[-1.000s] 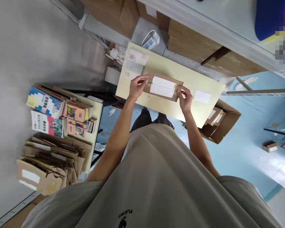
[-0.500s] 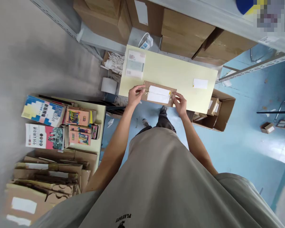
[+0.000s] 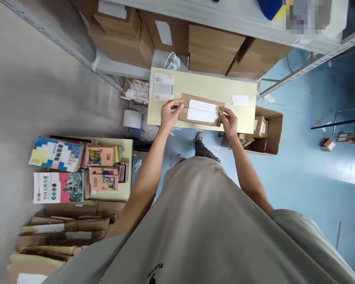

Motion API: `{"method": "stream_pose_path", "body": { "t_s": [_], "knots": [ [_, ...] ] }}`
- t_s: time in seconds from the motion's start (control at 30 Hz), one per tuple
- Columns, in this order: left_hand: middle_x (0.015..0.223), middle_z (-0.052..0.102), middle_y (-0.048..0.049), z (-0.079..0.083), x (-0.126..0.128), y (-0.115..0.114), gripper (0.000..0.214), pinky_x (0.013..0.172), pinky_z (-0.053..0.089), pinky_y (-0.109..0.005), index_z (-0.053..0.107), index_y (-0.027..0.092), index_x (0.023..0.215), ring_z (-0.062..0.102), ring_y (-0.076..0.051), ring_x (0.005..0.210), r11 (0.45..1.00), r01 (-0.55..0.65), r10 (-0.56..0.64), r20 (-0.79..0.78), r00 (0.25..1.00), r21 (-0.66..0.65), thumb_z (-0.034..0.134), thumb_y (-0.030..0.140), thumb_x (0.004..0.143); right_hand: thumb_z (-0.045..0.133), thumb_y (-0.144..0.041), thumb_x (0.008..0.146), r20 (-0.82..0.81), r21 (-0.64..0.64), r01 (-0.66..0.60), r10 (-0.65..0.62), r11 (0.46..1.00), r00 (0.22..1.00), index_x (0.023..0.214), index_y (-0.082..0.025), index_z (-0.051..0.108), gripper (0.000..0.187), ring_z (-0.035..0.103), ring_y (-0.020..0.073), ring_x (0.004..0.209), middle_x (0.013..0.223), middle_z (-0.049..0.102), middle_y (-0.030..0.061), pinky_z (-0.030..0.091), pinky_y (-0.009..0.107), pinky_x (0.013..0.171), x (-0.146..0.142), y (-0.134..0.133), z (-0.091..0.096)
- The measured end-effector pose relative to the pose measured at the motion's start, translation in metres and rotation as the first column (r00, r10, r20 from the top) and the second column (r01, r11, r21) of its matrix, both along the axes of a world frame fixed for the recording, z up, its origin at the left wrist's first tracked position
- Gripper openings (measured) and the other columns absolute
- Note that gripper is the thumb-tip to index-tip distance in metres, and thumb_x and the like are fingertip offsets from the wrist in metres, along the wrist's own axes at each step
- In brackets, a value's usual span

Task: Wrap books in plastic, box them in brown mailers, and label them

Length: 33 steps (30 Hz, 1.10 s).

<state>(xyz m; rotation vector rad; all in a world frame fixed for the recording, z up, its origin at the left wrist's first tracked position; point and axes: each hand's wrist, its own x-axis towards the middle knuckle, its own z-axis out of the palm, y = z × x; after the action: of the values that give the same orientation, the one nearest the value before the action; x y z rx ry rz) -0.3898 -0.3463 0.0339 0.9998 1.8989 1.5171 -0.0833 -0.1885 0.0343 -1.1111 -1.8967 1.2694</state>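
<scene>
A flat brown cardboard parcel (image 3: 202, 122) lies at the front edge of the pale yellow table (image 3: 201, 83), with a white label (image 3: 201, 110) on its top. Shiny clear tape (image 3: 185, 113) shows at both ends of the label, and a thin line crosses it from side to side. My left hand (image 3: 170, 112) pinches the tape's end at the parcel's left side, thumb against forefinger. At the right side my right hand (image 3: 229, 121) pinches the other end the same way. The fingertips partly hide the tape ends.
A printed sheet (image 3: 163, 86) and a white label slip (image 3: 240, 100) lie on the table. Large cartons (image 3: 214, 47) stand behind it, under a metal shelf (image 3: 225, 15). An open carton of small boxes (image 3: 273, 134) is at right; stacked books (image 3: 59, 154) and folded cardboard (image 3: 68, 232) are at left.
The view has shifted, so the shelf and table appear further left. The parcel sits further onto the table, away from my body. Both hands keep their pinch at its ends.
</scene>
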Motion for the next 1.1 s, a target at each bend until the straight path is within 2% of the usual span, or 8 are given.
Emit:
{"method": "stream_pose_path", "body": {
  "t_s": [0.2, 0.33, 0.47, 0.6, 0.8, 0.9, 0.97, 1.1],
  "knots": [
    [0.136, 0.090, -0.0159, 0.004, 0.000, 0.053, 0.043, 0.109, 0.072, -0.041, 0.089, 0.022, 0.124, 0.087, -0.027, 0.117, 0.999, -0.014, 0.016, 0.036, 0.999, -0.043, 0.082, 0.059, 0.104, 0.073, -0.088, 0.102, -0.039, -0.050, 0.029, -0.031, 0.998, 0.999, 0.138, -0.026, 0.086, 0.073, 0.084, 0.0328, 0.128, 0.150, 0.084, 0.0172, 0.074, 0.051, 0.108, -0.006, 0.046, 0.006],
    [0.134, 0.090, -0.0188, -0.002, -0.004, 0.091, 0.047, 0.104, 0.073, -0.042, 0.089, 0.020, 0.124, 0.088, -0.027, 0.111, 0.995, -0.028, 0.032, 0.045, 0.998, -0.093, 0.082, 0.061, 0.102, 0.078, -0.089, 0.098, -0.070, -0.136, 0.019, -0.029, 0.991, 0.997, 0.135, -0.024, 0.087, 0.075, 0.085, 0.0328, 0.120, 0.148, 0.085, 0.0179, 0.076, 0.053, 0.103, -0.012, 0.087, 0.001],
    [0.124, 0.092, -0.0179, -0.011, -0.004, 0.120, 0.049, 0.092, 0.073, -0.039, 0.089, 0.020, 0.118, 0.086, -0.025, 0.100, 0.989, -0.071, 0.079, 0.056, 0.995, -0.129, 0.082, 0.065, 0.100, 0.082, -0.089, 0.094, -0.095, -0.174, -0.012, -0.005, 0.985, 0.995, 0.132, -0.024, 0.088, 0.075, 0.084, 0.0333, 0.122, 0.149, 0.085, 0.0176, 0.074, 0.057, 0.108, -0.019, 0.131, -0.006],
    [0.118, 0.093, -0.0159, -0.019, 0.007, 0.132, 0.048, 0.088, 0.073, -0.039, 0.088, 0.022, 0.107, 0.085, -0.024, 0.094, 0.978, -0.116, 0.133, 0.092, 0.987, -0.176, 0.088, 0.068, 0.092, 0.084, -0.093, 0.087, -0.070, -0.213, -0.052, 0.037, 0.976, 0.997, 0.125, -0.026, 0.088, 0.078, 0.082, 0.0335, 0.124, 0.144, 0.086, 0.0168, 0.073, 0.059, 0.112, -0.018, 0.157, -0.018],
    [0.123, 0.091, -0.0171, -0.017, 0.015, 0.127, 0.061, 0.096, 0.074, -0.046, 0.087, 0.024, 0.105, 0.086, -0.031, 0.112, 0.971, -0.127, 0.142, 0.063, 0.988, -0.204, 0.086, 0.082, 0.087, 0.080, -0.095, 0.091, -0.025, -0.237, -0.106, 0.103, 0.966, 0.994, 0.128, -0.027, 0.088, 0.078, 0.079, 0.0355, 0.132, 0.148, 0.082, 0.0181, 0.073, 0.059, 0.111, -0.008, 0.162, -0.021],
    [0.127, 0.090, -0.0167, -0.005, 0.006, 0.123, 0.061, 0.100, 0.073, -0.049, 0.089, 0.026, 0.107, 0.085, -0.035, 0.122, 0.966, -0.111, 0.106, -0.032, 0.994, -0.232, 0.089, 0.084, 0.086, 0.078, -0.093, 0.095, 0.009, -0.178, -0.163, 0.167, 0.971, 0.986, 0.127, -0.031, 0.089, 0.071, 0.077, 0.0370, 0.139, 0.149, 0.080, 0.0159, 0.071, 0.061, 0.113, -0.006, 0.164, -0.006],
    [0.129, 0.089, -0.0155, 0.010, -0.001, 0.129, 0.055, 0.104, 0.071, -0.053, 0.089, 0.029, 0.111, 0.083, -0.036, 0.126, 0.969, -0.122, 0.095, -0.132, 0.987, -0.215, 0.089, 0.080, 0.090, 0.078, -0.090, 0.099, 0.023, -0.100, -0.191, 0.194, 0.976, 0.981, 0.126, -0.033, 0.090, 0.065, 0.077, 0.0391, 0.141, 0.149, 0.080, 0.0155, 0.068, 0.065, 0.118, -0.008, 0.171, 0.014],
    [0.130, 0.088, -0.0135, 0.063, -0.010, 0.176, 0.044, 0.110, 0.068, -0.054, 0.089, 0.031, 0.120, 0.081, -0.036, 0.128, 0.992, -0.108, 0.082, -0.300, 0.951, -0.072, 0.082, 0.072, 0.104, 0.073, -0.076, 0.110, 0.006, 0.193, -0.176, 0.178, 0.965, 0.984, 0.134, -0.035, 0.088, 0.050, 0.073, 0.0423, 0.148, 0.154, 0.078, 0.0154, 0.058, 0.070, 0.133, -0.027, 0.216, 0.078]
  ]
}}
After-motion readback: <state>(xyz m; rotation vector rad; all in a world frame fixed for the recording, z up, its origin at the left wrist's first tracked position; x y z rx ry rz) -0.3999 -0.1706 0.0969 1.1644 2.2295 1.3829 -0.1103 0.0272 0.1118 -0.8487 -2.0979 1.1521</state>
